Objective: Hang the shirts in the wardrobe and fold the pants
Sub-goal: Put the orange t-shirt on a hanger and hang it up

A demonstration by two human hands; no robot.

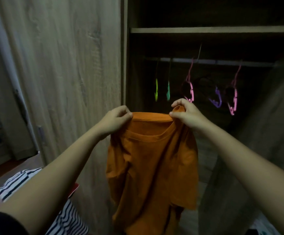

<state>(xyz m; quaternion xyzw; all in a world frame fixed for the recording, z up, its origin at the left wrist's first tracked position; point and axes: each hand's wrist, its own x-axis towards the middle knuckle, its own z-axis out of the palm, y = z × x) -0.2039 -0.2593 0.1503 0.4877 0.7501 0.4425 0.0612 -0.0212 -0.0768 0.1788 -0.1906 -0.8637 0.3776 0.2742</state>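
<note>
Aloft, orange shirt (pixel 153 158) (wardrobe (pixel 205 30) behind)

Bare left hand (pixel 115 119) and right hand (pixel 187 114); black sleeve (pixel 0 223) on left arm (pixel 53 177).

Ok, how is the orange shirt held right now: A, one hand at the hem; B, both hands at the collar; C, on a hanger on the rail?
B: the left hand and right hand each pinch the orange shirt at its collar.
</note>
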